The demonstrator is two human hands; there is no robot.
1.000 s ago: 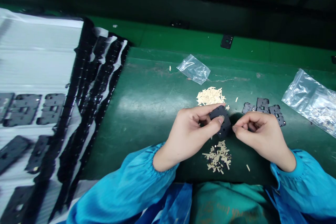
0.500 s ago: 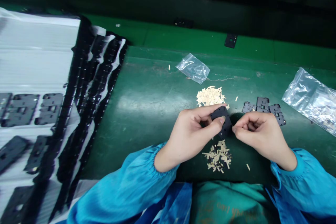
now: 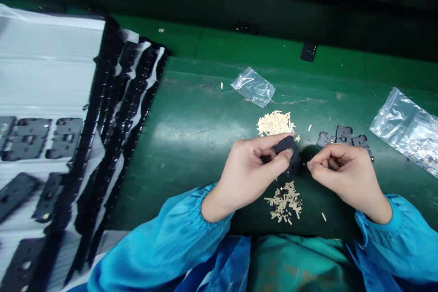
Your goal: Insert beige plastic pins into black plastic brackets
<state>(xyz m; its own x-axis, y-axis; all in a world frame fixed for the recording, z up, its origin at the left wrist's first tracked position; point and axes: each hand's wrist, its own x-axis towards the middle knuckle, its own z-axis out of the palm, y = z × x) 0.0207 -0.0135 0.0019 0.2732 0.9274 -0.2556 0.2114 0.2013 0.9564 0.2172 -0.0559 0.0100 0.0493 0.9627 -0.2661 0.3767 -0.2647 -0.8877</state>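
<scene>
Plate [image 3: 293, 167], clamped in the left hand [image 3: 248, 171] above the worktop [image 3: 191, 146], seems mid-work, the right hand [image 3: 345, 171] pinched together beside it, perhaps on something tiny, while whether the other plates [image 3: 343, 134] are done I cannot tell.

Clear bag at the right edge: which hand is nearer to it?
Right. The right hand is left of the bag, not touching it; the left hand is farther left, holding a black plate.
</scene>
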